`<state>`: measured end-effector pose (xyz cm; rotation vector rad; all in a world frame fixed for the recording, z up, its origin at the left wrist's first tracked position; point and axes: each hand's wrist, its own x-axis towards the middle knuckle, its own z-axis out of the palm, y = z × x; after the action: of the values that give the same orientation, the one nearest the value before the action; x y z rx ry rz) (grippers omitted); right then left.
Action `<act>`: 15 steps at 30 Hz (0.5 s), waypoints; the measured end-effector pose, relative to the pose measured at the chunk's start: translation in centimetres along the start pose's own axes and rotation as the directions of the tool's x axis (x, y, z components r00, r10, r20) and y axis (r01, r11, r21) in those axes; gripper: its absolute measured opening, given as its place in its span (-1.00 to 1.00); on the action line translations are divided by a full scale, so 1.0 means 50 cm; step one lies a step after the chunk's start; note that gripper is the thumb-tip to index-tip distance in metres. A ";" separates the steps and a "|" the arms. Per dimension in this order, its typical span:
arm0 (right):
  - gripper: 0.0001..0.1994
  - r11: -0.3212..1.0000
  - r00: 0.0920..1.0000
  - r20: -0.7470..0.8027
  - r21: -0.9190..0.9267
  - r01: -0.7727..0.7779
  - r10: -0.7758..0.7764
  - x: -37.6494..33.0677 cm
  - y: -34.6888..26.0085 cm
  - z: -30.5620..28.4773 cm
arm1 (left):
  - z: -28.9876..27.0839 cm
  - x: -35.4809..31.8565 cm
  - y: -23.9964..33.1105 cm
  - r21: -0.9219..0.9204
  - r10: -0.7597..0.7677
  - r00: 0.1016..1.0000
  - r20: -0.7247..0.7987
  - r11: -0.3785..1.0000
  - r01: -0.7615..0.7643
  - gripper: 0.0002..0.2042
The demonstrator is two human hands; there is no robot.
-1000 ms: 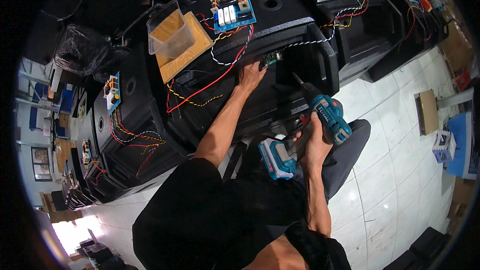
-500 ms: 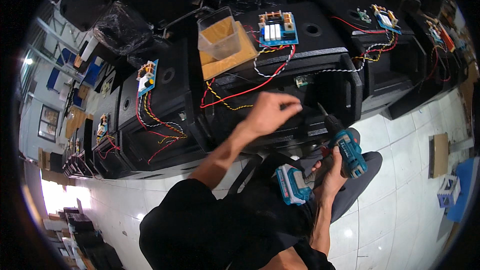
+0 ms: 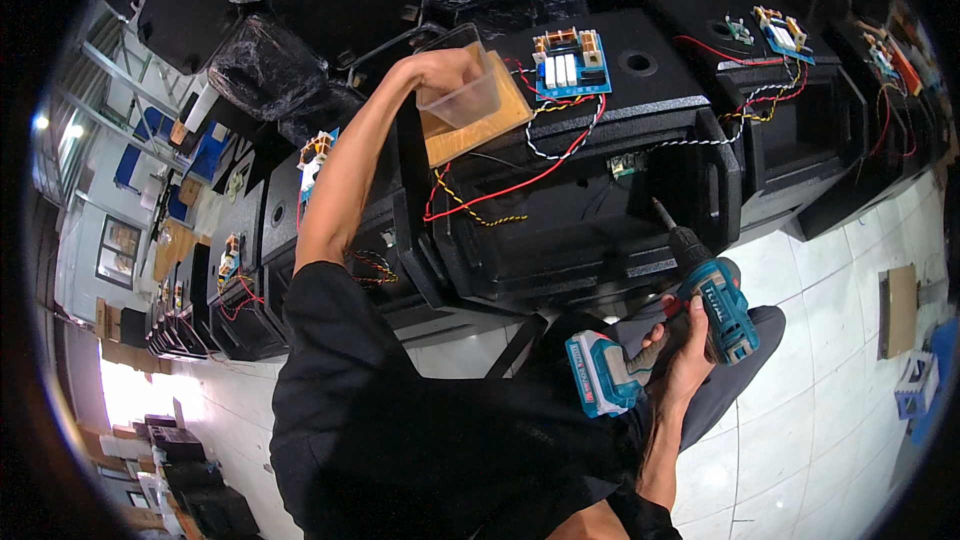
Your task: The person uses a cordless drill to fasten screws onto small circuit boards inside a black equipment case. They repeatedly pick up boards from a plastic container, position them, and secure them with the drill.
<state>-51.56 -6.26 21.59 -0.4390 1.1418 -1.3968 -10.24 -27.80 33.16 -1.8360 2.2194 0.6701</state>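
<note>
My left hand reaches down into a clear plastic container, and its fingers are hidden inside. The container stands on a brown wooden board on top of a black speaker cabinet. My right hand is wrapped round the grip of a teal and black cordless drill over my lap. The drill's bit points up toward the cabinet's open front. Inside that opening sits a small green circuit board. Beside the container, a blue circuit board trails red, yellow-black and white-black wires.
More black cabinets with wired boards stand in a row on both sides, among them a board to the right. Wrapped black boxes are stacked behind. A brown block stands on the tiled floor at right.
My left hand has moved up and left from in front of the open cabinet into the clear container. My right hand still holds the drill, and the whole view has shifted slightly.
</note>
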 end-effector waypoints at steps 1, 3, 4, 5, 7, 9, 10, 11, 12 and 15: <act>-0.65 1.000 1.000 -0.008 -0.002 -0.001 0.001 -0.001 -0.002 0.001 | -0.005 -0.006 0.018 0.021 -0.046 0.999 0.024 0.999 0.046 -0.72; -0.65 1.000 1.000 -0.024 -0.007 -0.004 0.004 -0.003 -0.006 0.003 | 0.004 0.003 0.001 0.080 0.010 1.000 -0.004 0.997 -0.010 -0.75; -0.65 1.000 1.000 -0.015 -0.003 -0.010 0.010 -0.002 -0.005 0.004 | 0.010 0.004 -0.013 0.110 0.034 0.999 -0.017 0.993 -0.032 -0.76; -0.65 1.000 1.000 -0.006 0.001 -0.016 0.016 -0.001 -0.005 0.003 | 0.015 0.003 -0.029 0.094 0.041 0.999 -0.032 0.995 -0.038 -0.77; -0.65 1.000 1.000 0.002 -0.006 -0.013 0.013 0.003 -0.002 0.000 | 0.023 -0.001 -0.043 0.060 0.062 0.996 -0.063 0.996 -0.058 -0.78; -0.66 1.000 1.000 0.002 -0.029 0.004 -0.004 0.008 0.005 -0.004 | 0.025 -0.007 -0.036 0.061 0.052 0.994 -0.095 0.997 -0.046 -0.81; -0.67 1.000 1.000 0.005 -0.027 0.006 -0.006 0.008 0.005 -0.005 | 0.020 -0.016 -0.025 0.064 0.047 0.992 -0.114 0.997 -0.039 -0.83; -0.67 1.000 1.000 0.009 -0.024 0.008 -0.008 0.008 0.006 -0.005 | 0.019 -0.021 -0.021 0.064 0.026 0.990 -0.138 0.998 -0.018 -0.85; -0.68 1.000 1.000 0.013 -0.021 0.010 -0.010 0.007 0.006 -0.005 | 0.017 -0.028 -0.020 0.063 0.006 0.987 -0.163 0.998 0.005 -0.86; -0.69 1.000 1.000 0.012 -0.008 -0.016 0.016 0.004 0.006 -0.001 | 0.011 -0.040 -0.023 0.010 -0.068 0.982 -0.176 0.997 0.071 -0.89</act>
<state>-51.45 -6.36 21.26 -0.4428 1.1396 -1.3745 -8.78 -25.92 33.26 -2.0258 2.2462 0.4932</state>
